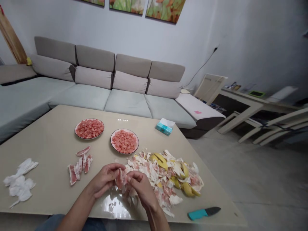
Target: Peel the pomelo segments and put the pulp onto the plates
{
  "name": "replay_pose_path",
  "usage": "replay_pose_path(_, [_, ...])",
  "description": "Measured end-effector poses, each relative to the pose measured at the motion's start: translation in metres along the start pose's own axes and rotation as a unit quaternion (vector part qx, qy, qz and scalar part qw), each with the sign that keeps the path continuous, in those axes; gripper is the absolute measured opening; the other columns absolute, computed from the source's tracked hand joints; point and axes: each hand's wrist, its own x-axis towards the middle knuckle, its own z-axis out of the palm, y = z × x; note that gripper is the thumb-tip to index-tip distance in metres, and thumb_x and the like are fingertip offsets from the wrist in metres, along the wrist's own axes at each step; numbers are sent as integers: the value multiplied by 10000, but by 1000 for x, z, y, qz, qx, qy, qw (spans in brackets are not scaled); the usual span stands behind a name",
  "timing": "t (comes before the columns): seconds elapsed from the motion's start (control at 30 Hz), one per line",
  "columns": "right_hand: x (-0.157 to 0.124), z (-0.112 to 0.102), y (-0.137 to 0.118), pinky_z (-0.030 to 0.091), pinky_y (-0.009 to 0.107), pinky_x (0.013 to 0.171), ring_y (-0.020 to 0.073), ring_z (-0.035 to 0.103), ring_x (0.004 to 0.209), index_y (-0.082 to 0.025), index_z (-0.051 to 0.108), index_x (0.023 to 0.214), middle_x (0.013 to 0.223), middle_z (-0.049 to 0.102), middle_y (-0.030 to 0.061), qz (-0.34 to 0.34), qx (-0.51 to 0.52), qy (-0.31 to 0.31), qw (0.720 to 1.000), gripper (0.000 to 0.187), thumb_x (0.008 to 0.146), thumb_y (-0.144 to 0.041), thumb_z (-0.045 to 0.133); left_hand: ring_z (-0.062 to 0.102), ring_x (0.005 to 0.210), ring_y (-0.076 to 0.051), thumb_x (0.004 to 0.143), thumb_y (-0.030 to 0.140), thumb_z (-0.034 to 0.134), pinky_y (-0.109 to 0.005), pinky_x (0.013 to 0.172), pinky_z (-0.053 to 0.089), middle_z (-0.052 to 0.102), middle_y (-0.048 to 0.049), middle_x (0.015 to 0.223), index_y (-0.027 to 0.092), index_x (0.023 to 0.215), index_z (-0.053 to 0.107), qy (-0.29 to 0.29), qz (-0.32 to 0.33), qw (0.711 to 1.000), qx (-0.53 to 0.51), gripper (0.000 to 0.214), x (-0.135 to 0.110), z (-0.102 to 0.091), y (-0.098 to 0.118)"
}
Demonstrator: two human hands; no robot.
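My left hand (105, 179) and my right hand (141, 187) meet near the table's front edge, both pinched on one pink pomelo segment (119, 179) between them. Just right of my hands lies a heap of white membrane and yellow peel scraps (168, 175). To the left rest several unpeeled pomelo segments (79, 164). Behind them stand two plates of peeled pink flesh, one at the left (89, 128) and one at the right (124, 141).
A knife with a teal handle (204, 212) lies at the beige table's (48, 134) front right. Crumpled white tissues (20, 182) sit at the left, a teal tissue pack (165, 126) at the far edge. A grey sofa (101, 86) stands behind; chairs are at the right.
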Motion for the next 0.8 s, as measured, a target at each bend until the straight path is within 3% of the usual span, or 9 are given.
replay_pose_path(0.17, [-9, 14, -16, 453, 254, 648, 158, 589, 656, -161, 673, 677, 664, 655, 21, -118, -145, 57, 981, 190, 792, -311, 654, 634, 765, -186, 808, 453, 649, -317, 653, 542, 640, -94, 980, 192, 1189, 576, -9, -17, 997, 79, 468, -1, 11, 3])
replay_pose_path(0.3, [-11, 20, -16, 445, 251, 634, 157, 585, 645, -170, 655, 652, 654, 646, 17, -133, -185, 69, 971, 208, 819, -286, 611, 596, 638, -132, 792, 416, 679, -244, 589, 504, 616, -24, 782, 163, 1059, 603, 12, 13, 991, 135, 375, 0, 15, 1])
replay_pose_path(0.53, [-5, 11, -1, 342, 212, 496, 95, 431, 484, -160, 595, 649, 540, 529, -38, -43, -14, 68, 997, 313, 741, -447, 679, 593, 626, -126, 796, 332, 693, -269, 605, 532, 641, -53, 822, 135, 1062, 625, 20, 5, 998, 63, 338, -1, 7, 6])
replay_pose_path(0.8, [-4, 11, 13, 314, 196, 473, 75, 365, 467, -173, 529, 643, 554, 483, -44, 3, 156, 63, 986, 390, 696, -514, 712, 623, 682, -130, 791, 301, 714, -297, 683, 577, 643, -53, 846, 126, 1077, 663, 21, 3, 999, 36, 339, -2, 3, 9])
